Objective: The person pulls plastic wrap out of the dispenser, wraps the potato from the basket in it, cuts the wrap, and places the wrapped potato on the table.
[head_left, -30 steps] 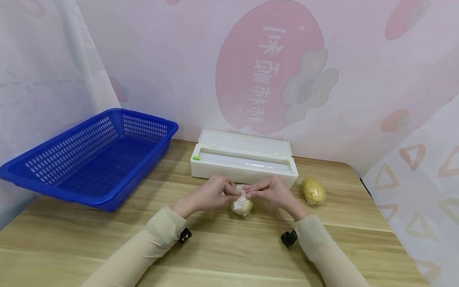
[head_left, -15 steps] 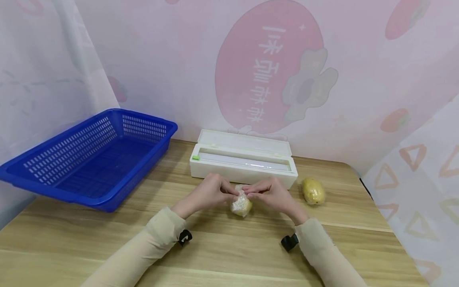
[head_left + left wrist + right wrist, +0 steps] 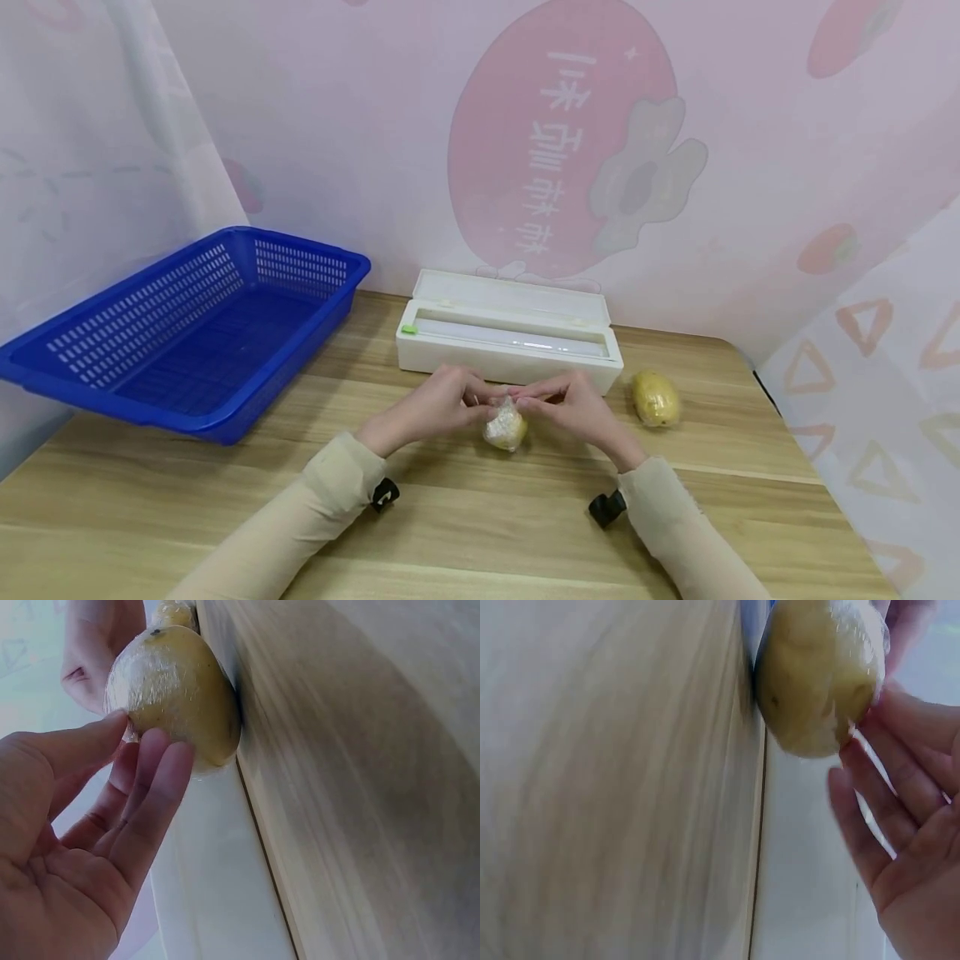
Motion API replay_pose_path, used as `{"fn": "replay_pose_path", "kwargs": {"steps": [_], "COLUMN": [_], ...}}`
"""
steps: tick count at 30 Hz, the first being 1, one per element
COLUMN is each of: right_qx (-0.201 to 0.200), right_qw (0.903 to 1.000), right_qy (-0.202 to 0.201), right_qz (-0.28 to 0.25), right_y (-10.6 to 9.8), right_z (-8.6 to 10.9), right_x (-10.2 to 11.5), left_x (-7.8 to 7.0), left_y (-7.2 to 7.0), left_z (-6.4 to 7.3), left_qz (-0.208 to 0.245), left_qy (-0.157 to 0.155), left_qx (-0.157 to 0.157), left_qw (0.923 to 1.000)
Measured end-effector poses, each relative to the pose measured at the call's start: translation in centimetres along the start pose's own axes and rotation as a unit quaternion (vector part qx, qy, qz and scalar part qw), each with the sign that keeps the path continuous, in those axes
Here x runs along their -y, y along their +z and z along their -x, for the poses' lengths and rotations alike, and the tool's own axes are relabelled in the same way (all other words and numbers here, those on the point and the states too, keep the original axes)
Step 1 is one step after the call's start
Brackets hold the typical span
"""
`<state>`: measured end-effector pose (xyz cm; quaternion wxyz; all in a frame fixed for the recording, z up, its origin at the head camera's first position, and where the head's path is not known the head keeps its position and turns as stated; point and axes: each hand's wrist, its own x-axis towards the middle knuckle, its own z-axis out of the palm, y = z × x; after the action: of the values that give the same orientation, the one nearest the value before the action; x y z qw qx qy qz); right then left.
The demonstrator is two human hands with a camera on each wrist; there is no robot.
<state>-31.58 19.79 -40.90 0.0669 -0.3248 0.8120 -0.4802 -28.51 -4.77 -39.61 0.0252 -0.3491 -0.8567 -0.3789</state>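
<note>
A yellow potato [image 3: 506, 427] in clear plastic wrap [image 3: 146, 679] rests on the wooden table, between the two hands. My left hand [image 3: 441, 406] pinches the wrap on the potato's left side with thumb and fingers. From the right, my right hand [image 3: 576, 408] pinches the wrap at the upper side, its fingertips meeting those of the left. In the right wrist view the potato [image 3: 810, 679] shows small dark spots, and the lower fingers stretch out beside it. The fingers cover the gathered top of the wrap in the head view.
Behind the hands stands a white wrap dispenser box [image 3: 510, 360], its lid raised and a roll inside. Another wrapped potato [image 3: 656, 398] lies right of it. A large blue basket [image 3: 300, 367] occupies the left side. A patterned cloth [image 3: 360, 125] hangs behind the table.
My fingertips have come together over the top of the potato, covering the tuft of wrap that showed between them before. The potato stays in nearly the same place.
</note>
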Motion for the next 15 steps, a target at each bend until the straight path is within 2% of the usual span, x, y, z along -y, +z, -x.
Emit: {"fn": "replay_pose_path", "kwargs": {"steps": [7,11,15], "right_qx": [-0.041,-0.069,-0.079], "right_qw": [0.9987,0.9955,0.9927], "right_qy": [0.030,0.064,0.090], "right_qz": [0.000,-0.005,-0.015], "right_y": [1.1,1.6,2.1], "right_z": [0.3,0.4,0.3], "right_x": [1.3,2.2,2.9], "left_x": [-0.1,-0.1,-0.1], "left_y": [0.1,0.1,0.1], "left_z": [0.0,0.0,0.0], "left_qz": [-0.023,-0.022,-0.024], "left_qy": [0.000,0.005,0.006], "left_qx": [0.019,0.020,0.020], "left_qw": [0.9995,0.9995,0.9995]}}
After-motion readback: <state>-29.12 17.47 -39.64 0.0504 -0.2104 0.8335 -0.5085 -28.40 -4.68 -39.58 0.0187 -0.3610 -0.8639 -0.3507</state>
